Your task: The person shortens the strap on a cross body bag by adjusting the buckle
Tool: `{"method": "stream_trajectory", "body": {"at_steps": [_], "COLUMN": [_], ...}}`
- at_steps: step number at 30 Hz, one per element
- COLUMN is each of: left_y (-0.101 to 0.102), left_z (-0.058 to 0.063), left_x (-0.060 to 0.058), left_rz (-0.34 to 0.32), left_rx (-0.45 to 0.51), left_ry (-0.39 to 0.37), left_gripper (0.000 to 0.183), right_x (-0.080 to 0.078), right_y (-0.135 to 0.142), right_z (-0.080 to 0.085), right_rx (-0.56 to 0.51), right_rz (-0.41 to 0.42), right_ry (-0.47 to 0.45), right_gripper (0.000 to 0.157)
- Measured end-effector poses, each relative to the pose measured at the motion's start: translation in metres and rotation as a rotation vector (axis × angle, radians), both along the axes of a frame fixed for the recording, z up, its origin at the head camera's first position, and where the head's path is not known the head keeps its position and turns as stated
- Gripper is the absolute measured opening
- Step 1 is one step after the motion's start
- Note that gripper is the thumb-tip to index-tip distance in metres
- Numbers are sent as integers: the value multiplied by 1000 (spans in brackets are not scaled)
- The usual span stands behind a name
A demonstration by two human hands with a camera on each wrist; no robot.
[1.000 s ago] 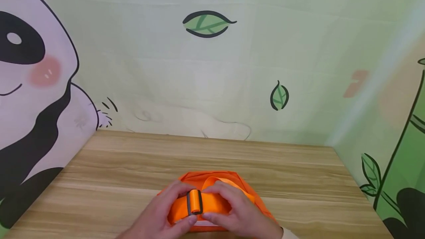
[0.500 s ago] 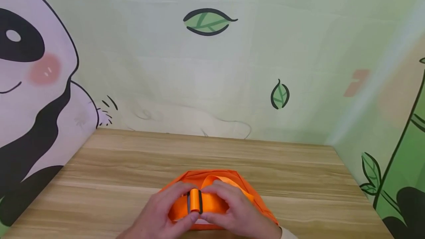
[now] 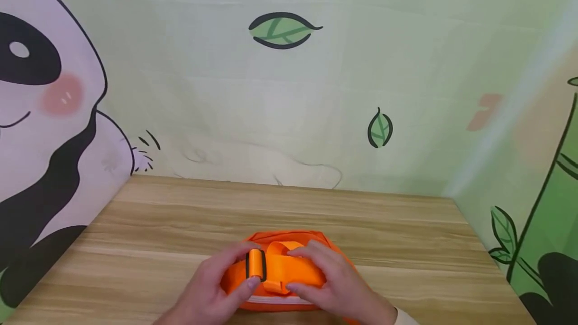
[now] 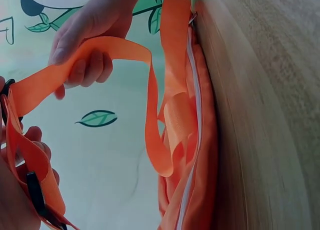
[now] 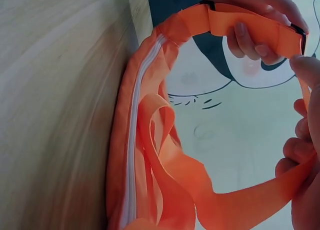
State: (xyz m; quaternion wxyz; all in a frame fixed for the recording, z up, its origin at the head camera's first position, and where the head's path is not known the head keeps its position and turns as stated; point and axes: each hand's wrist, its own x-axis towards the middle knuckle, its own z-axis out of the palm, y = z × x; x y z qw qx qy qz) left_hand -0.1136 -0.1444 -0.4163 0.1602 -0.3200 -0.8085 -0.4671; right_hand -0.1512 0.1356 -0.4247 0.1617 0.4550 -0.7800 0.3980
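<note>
An orange zippered bag [image 3: 311,236] lies on the table, its white zip [image 3: 280,300] facing me. Its orange strap [image 3: 295,271] is raised above it in both hands. My left hand [image 3: 212,277] pinches the strap at a black slider buckle [image 3: 264,266], thumb in front and fingers behind. To the right, my right hand [image 3: 338,280] grips the strap between thumb and fingers, apart from the buckle. In the left wrist view a second black fitting [image 4: 35,190] shows on the strap near the left hand. A loose strap length [image 5: 157,115] loops against the bag in the right wrist view.
The wood-grain table [image 3: 158,224] extends around the bag to the left, right and back. A pale green printed cloth [image 3: 203,89] with a panda [image 3: 108,139] and leaves stands behind and at the sides.
My left hand and the buckle have shifted slightly left. The right hand has moved right, off the buckle's side, so more strap shows between the hands.
</note>
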Motion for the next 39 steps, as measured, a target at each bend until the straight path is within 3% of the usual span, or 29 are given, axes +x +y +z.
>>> {"method": "stream_trajectory", "body": {"at_steps": [5, 11, 17, 30, 34, 39], "left_y": [1, 2, 3, 11, 12, 8], "left_z": [-3, -4, -4, -3, -2, -1], "left_x": [0, -2, -2, -3, -2, -1], "left_rz": [-11, -36, -81, -24, -37, -79], "left_rx": [-11, -8, -10, -67, -27, 62], "left_ry": [-10, 37, -2, 76, 68, -32], "left_gripper": [42, 47, 48, 43, 41, 44], "right_x": [1, 4, 7, 6, 7, 9], "right_y": [-2, -7, -14, -24, -22, -15], "right_z": [-2, -5, -4, 2, 1, 0], "right_rx": [-20, -20, -4, -20, 2, 44], "right_rz": [4, 15, 17, 119, 89, -9], "right_ry": [23, -20, -57, 51, 27, -62], "right_gripper": [40, 37, 37, 43, 46, 47]}}
